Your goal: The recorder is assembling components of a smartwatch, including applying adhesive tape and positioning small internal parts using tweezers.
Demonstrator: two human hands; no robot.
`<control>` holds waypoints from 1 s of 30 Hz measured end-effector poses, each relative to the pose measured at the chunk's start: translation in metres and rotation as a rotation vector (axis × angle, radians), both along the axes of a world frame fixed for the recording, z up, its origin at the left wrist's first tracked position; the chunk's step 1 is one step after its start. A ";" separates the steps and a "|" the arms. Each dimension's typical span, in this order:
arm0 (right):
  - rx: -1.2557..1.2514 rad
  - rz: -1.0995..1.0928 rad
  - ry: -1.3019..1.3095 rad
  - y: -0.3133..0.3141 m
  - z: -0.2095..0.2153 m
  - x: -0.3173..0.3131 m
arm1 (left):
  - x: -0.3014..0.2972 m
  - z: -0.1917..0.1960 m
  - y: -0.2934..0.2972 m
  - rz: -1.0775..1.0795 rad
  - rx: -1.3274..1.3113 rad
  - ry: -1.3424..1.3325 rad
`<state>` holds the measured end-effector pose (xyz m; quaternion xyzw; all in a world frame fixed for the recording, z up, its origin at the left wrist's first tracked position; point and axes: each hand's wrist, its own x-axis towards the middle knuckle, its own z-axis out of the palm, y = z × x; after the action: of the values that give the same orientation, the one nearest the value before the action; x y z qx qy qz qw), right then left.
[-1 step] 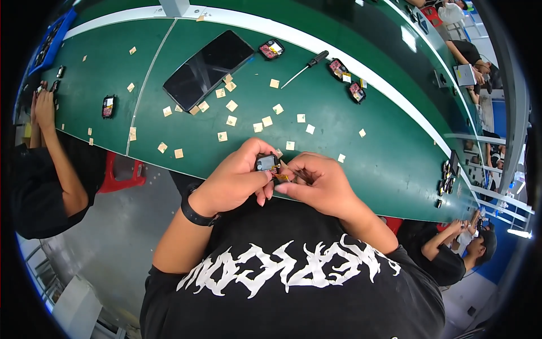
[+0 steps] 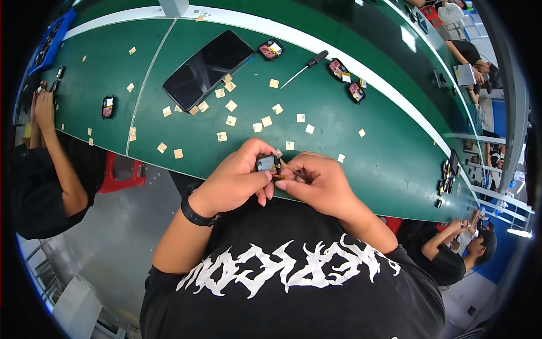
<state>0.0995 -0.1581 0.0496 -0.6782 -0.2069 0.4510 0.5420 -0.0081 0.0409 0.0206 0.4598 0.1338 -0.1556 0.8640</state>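
My left hand (image 2: 237, 179), with a black band on its wrist, grips a small open watch-like device (image 2: 267, 164) at the table's near edge. The device has a black case, a grey plate inside and some reddish circuitry. My right hand (image 2: 322, 179) is closed beside it, thumb and fingers pinching at the device's right side. A small part with yellow-orange tape (image 2: 280, 177) shows at the right thumb tip, joined or close to the device. Something thin and dark lies partly hidden among the right fingers.
Many beige square stickers (image 2: 231, 105) are scattered over the green table (image 2: 389, 169). Farther off are a large black tablet-like device (image 2: 209, 70), a screwdriver (image 2: 305, 69) and several open watch-like devices (image 2: 271, 49). Co-workers sit at left and right; a red stool (image 2: 121, 175) stands left.
The small taped part has shifted slightly at the right thumb tip, and less of its dark side shows. Both hands otherwise hold nearly the same place.
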 end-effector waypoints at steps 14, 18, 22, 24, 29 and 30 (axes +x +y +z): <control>0.064 -0.023 -0.007 0.008 0.013 0.004 | -0.004 -0.002 -0.010 0.095 0.089 -0.090; 0.007 -0.004 -0.131 0.009 0.016 0.008 | -0.004 0.000 -0.013 0.108 0.113 -0.134; 0.052 0.082 -0.384 0.012 0.022 0.012 | -0.005 -0.005 -0.014 0.116 0.240 -0.155; 0.088 0.083 -0.403 0.009 0.014 0.015 | -0.005 -0.005 -0.015 0.115 0.278 -0.181; 0.000 0.080 -0.316 0.014 0.020 0.016 | -0.006 -0.005 -0.020 0.162 0.479 -0.302; -0.013 0.063 -0.287 0.015 0.020 0.015 | -0.006 -0.004 -0.020 0.163 0.479 -0.301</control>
<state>0.1144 -0.1428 0.0695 -0.7324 -0.3005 0.3676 0.4880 -0.0143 0.0206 0.0164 0.6565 0.0734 0.0202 0.7505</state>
